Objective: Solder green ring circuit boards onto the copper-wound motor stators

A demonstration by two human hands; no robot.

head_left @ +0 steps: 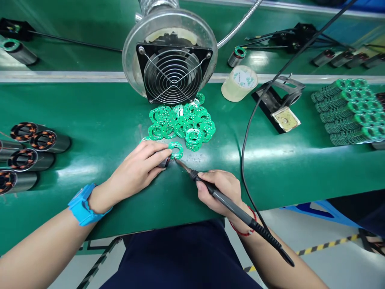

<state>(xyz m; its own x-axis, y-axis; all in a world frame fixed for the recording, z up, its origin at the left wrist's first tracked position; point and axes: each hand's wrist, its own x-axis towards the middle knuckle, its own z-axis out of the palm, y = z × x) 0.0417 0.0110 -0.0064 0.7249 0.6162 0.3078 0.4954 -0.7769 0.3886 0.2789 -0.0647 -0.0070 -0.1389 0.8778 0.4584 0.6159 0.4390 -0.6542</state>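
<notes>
My left hand is closed around a small metal motor stator, mostly hidden under the fingers. A green ring-shaped circuit board sits at the stator's end, beside my fingertips. In my right hand is a soldering iron, held like a pen. Its tip points up and left, at the lower edge of the ring board; whether it touches cannot be told. Just beyond lies a loose heap of similar green ring boards.
A fume extractor fan hangs over the heap. Stators with copper windings stand at left. Rightward are a tape roll, a soldering iron stand with a sponge, and stacked ring boards. The iron's black cable crosses the bench.
</notes>
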